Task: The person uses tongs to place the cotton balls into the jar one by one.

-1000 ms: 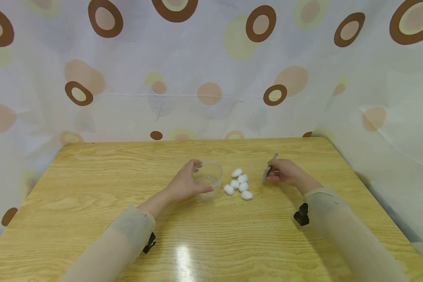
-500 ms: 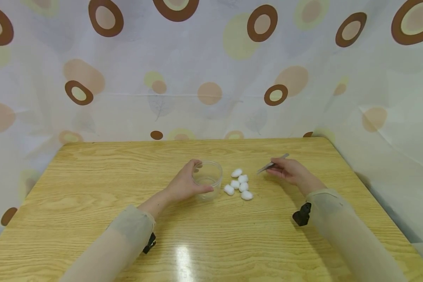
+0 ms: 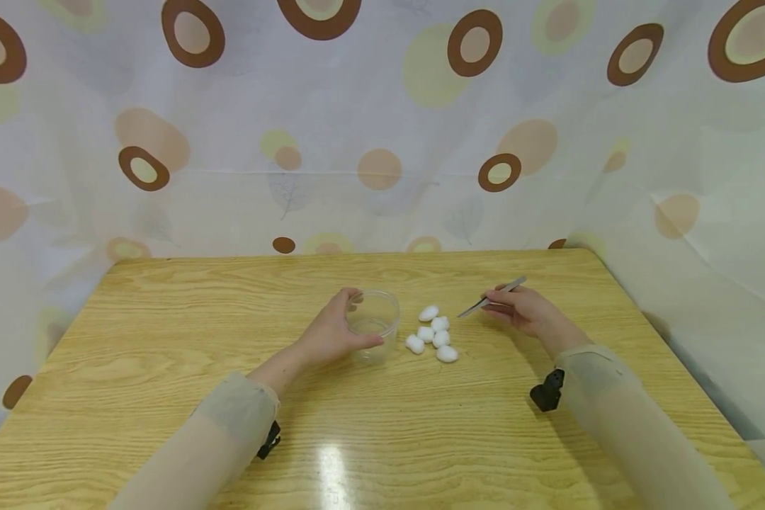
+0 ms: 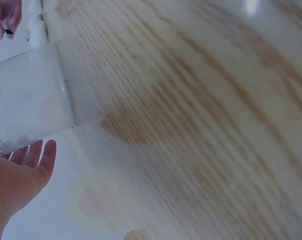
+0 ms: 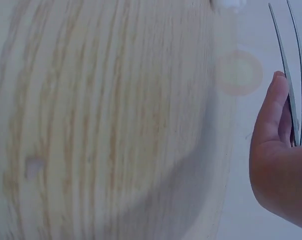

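Left hand's got its fingers wrapped round a clear, round plastic tub on the yellow wood-grain counter, and the right hand is pinching slim silver metal tweezers, tips apart with nothing between them. Looks like early days to me: six fluffy white balls all sit beside the tub, none visible inside, so basically none done, all six left.

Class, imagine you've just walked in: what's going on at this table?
A person's left hand grips a clear plastic cup on the wood-grain table. The right hand holds metal tweezers, their tips apart and near six white cotton balls. The balls lie in a loose cluster beside the cup; the tweezers hold none at this moment.
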Demonstrator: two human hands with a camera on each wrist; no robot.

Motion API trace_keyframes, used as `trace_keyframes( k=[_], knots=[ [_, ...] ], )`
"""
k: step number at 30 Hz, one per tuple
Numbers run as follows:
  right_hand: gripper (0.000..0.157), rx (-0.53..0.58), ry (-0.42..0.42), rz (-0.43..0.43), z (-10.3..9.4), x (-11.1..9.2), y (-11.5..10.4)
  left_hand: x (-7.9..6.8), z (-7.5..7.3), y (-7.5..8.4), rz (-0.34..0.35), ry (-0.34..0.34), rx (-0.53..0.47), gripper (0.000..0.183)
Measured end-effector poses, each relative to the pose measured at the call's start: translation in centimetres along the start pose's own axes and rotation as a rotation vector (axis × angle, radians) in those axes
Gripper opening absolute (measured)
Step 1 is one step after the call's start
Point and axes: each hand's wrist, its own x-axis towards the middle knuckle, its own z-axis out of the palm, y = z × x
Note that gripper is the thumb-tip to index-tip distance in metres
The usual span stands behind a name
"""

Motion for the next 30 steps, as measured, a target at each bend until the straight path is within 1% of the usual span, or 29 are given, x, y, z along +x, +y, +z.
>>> trace_keyframes(
  k=[3,5,9,12,14,18,20,25,30],
  knots=[
    [0.019,0.004,-0.003,-0.026,0.1,-0.1,0.1,0.0,0.0,0.0,0.002,0.001,-0.005,0.088],
    [0.026,0.013,0.004,-0.046,0.3,-0.2,0.0,0.1,0.1,0.0,0.005,0.003,-0.005,0.087],
    [0.031,0.027,0.067,-0.073,0.9,-0.3,0.0,0.1,0.1,-0.1,0.014,0.010,0.000,0.086],
    [0.029,0.013,0.117,-0.076,1.5,-0.2,0.0,0.1,0.1,-0.1,0.017,0.012,-0.001,0.087],
    [0.027,-0.021,0.144,-0.078,1.9,-0.1,0.1,0.1,0.1,-0.1,0.016,0.009,-0.003,0.088],
    [0.021,-0.110,0.170,-0.085,2.9,0.5,0.2,0.0,0.1,-0.1,0.004,0.001,-0.012,0.088],
    [0.018,-0.131,0.180,-0.086,3.3,0.7,0.3,0.0,0.1,-0.1,0.004,0.002,-0.013,0.088],
    [0.012,-0.145,0.216,-0.076,4.1,1.2,0.4,0.1,0.2,-0.2,0.016,0.007,-0.025,0.086],
    [0.009,-0.163,0.220,-0.071,4.8,1.7,0.6,0.2,0.2,-0.2,0.014,0.012,-0.020,0.085]
  ],
)
